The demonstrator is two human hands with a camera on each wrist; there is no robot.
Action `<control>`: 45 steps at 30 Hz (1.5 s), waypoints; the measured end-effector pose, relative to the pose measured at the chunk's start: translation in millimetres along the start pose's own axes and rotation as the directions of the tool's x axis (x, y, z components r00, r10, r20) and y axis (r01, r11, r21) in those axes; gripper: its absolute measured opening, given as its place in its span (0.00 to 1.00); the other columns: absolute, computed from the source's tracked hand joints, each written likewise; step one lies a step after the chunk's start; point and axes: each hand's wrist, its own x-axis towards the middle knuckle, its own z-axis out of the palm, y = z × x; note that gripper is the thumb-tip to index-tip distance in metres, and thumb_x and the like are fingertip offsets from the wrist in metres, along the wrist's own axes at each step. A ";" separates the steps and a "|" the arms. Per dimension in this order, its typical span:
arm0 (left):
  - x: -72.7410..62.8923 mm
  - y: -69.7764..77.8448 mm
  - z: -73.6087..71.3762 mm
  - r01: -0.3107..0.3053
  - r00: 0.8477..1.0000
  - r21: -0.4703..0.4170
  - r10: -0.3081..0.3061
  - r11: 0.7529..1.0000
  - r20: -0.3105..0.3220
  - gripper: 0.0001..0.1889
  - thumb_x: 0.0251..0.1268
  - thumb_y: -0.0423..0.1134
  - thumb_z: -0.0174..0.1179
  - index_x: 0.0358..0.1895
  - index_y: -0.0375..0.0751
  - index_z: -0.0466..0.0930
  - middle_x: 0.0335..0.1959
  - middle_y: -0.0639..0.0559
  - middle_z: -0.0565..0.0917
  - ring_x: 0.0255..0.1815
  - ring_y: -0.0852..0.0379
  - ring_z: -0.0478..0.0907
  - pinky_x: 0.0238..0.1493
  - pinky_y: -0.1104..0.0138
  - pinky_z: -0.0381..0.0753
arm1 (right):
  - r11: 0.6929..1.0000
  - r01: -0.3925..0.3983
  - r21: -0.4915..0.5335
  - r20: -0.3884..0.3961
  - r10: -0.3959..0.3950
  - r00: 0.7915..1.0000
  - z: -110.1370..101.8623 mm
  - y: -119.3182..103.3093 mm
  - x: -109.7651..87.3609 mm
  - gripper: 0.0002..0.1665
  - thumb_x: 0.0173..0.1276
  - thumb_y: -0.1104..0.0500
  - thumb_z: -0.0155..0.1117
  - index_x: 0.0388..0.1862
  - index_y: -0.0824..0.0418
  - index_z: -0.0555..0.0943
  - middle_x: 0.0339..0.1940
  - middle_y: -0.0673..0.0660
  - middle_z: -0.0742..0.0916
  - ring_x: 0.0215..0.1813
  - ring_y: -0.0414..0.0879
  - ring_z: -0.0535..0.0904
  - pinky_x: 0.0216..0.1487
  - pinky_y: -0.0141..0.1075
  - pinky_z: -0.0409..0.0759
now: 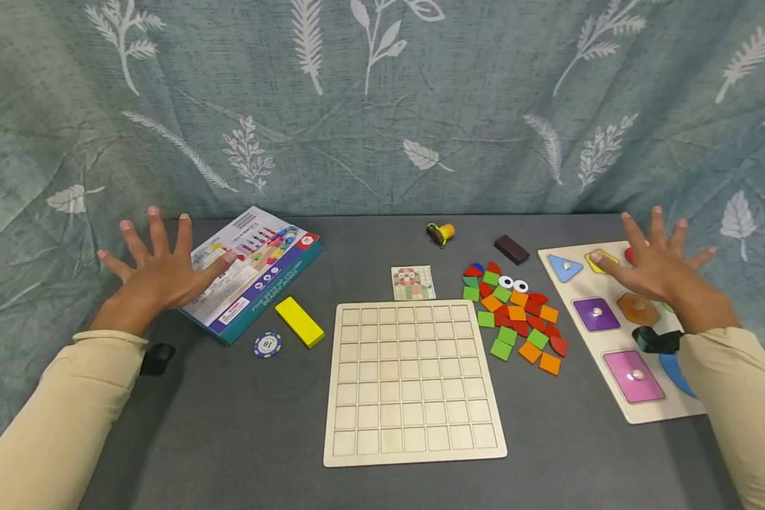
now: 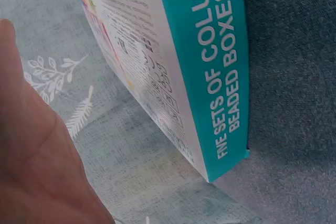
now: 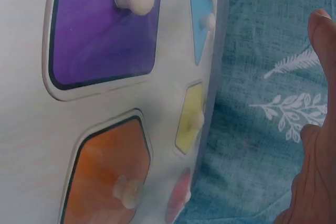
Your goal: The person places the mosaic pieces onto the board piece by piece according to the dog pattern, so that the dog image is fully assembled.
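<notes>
My left hand (image 1: 164, 273) is spread wide above the left edge of a teal and white box (image 1: 255, 265), holding nothing. The box's side, lettered "Five sets of column beaded boxes", fills much of the left wrist view. Over on the right, my right hand (image 1: 659, 265) has its fingers splayed above a wooden shape puzzle board (image 1: 589, 350) with knobbed pieces. In the right wrist view a purple piece (image 3: 105, 35) and an orange piece (image 3: 107, 166) show close up. Between the hands lies a wooden grid board (image 1: 414, 379), its squares bare.
Red, green and orange tiles (image 1: 516, 313) are scattered right of the grid board. A pattern card (image 1: 413, 282) lies behind it. Also on the table are a yellow block (image 1: 300, 322), a poker chip (image 1: 268, 345), a dark block (image 1: 511, 249) and a small yellow-and-brown object (image 1: 440, 234).
</notes>
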 end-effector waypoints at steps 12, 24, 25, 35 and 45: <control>-22.0 47.1 15.0 -0.244 0.969 -0.006 0.243 0.970 -0.041 0.45 0.70 0.56 0.50 0.76 0.30 0.42 0.74 0.28 0.26 0.73 0.30 0.20 0.64 0.33 0.22 | 0.977 0.205 0.065 -0.097 -0.199 0.975 3.1 -14.3 -0.6 0.34 0.75 0.49 0.51 0.65 0.76 0.66 0.68 0.81 0.63 0.71 0.77 0.47 0.66 0.70 0.45; -71.6 88.8 27.6 -0.498 0.863 -0.196 0.506 0.845 -0.009 0.31 0.72 0.46 0.56 0.70 0.29 0.65 0.76 0.36 0.54 0.75 0.37 0.51 0.67 0.42 0.58 | 0.946 0.261 0.194 -0.268 -0.204 0.941 20.2 -49.0 -6.4 0.22 0.72 0.57 0.57 0.56 0.74 0.78 0.49 0.73 0.83 0.50 0.68 0.76 0.46 0.61 0.74; -75.5 91.0 29.6 -0.512 0.854 -0.200 0.519 0.836 -0.016 0.30 0.72 0.45 0.56 0.69 0.29 0.66 0.75 0.36 0.56 0.74 0.38 0.53 0.67 0.42 0.59 | 0.943 0.266 0.201 -0.271 -0.208 0.940 21.3 -52.6 -6.6 0.22 0.72 0.57 0.58 0.56 0.74 0.79 0.49 0.72 0.84 0.50 0.67 0.77 0.45 0.60 0.75; -109.3 109.3 45.2 -0.585 0.804 -0.189 0.594 0.789 -0.007 0.26 0.72 0.45 0.56 0.66 0.33 0.71 0.72 0.41 0.65 0.72 0.42 0.61 0.64 0.45 0.66 | 0.901 0.341 0.266 -0.265 -0.272 0.925 33.3 -75.0 0.0 0.17 0.71 0.60 0.60 0.51 0.72 0.82 0.43 0.69 0.86 0.43 0.60 0.80 0.35 0.45 0.78; -130.1 119.9 62.8 -0.612 0.750 -0.274 0.654 0.742 0.096 0.26 0.71 0.39 0.57 0.69 0.34 0.68 0.72 0.42 0.65 0.72 0.44 0.61 0.65 0.48 0.67 | 0.890 0.280 0.359 -0.105 -0.260 0.960 43.1 -106.1 4.8 0.18 0.72 0.59 0.60 0.54 0.70 0.82 0.48 0.68 0.85 0.46 0.58 0.78 0.44 0.48 0.79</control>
